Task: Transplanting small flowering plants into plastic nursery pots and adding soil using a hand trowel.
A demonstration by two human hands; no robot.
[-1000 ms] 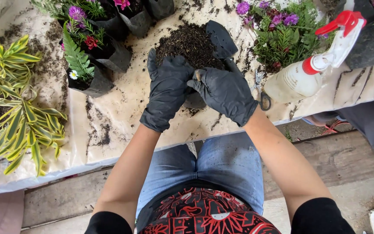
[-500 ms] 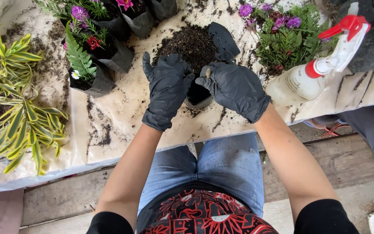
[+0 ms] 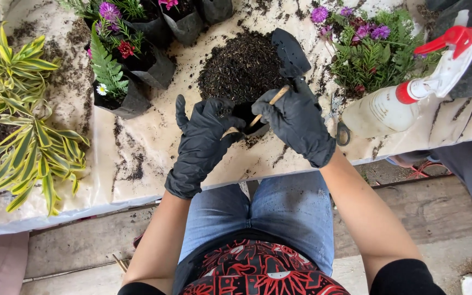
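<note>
small black pot (image 3: pixel 247 113) sits between both gloved hands, under the fingertips, on the table (image 3: pixel 137 158). left hand (image 3: pixel 203 143) curls round its left side, fingers half closed, touching it. right hand (image 3: pixel 297 121) is closed on a thin wooden stick (image 3: pixel 269 104), tip angled down into the pot. soil pile (image 3: pixel 241 68) just beyond the fingers, black trowel (image 3: pixel 290 52) on it. spray bottle (image 3: pixel 405 98) right of right hand, flower pots (image 3: pixel 127 71) beyond left hand.
</note>
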